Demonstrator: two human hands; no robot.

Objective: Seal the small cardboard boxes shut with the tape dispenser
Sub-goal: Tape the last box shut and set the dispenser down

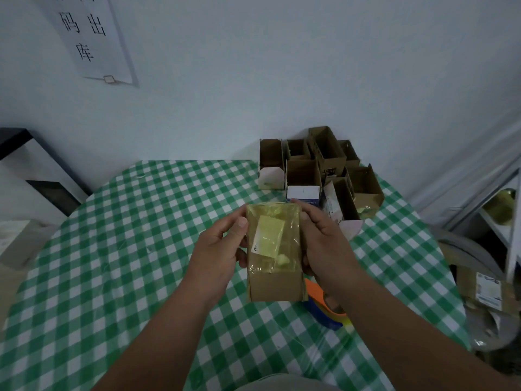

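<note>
A small cardboard box (275, 255) wrapped in yellowish clear tape, with a pale label on top, is held above the table between both hands. My left hand (218, 249) grips its left side, thumb on the top face. Its right side is gripped by my right hand (324, 244), fingers curled round the far edge. The tape dispenser (327, 309), orange and blue, lies on the table under my right wrist, partly hidden. Several open cardboard boxes (318, 167) stand at the table's far right.
The table wears a green-and-white checked cloth (135, 249). A white-and-blue carton (303, 194) sits among the open boxes. A pale box (17, 241) lies off the left edge. Shelving and clutter (487, 277) stand at the right. A paper sign (90, 38) hangs on the wall.
</note>
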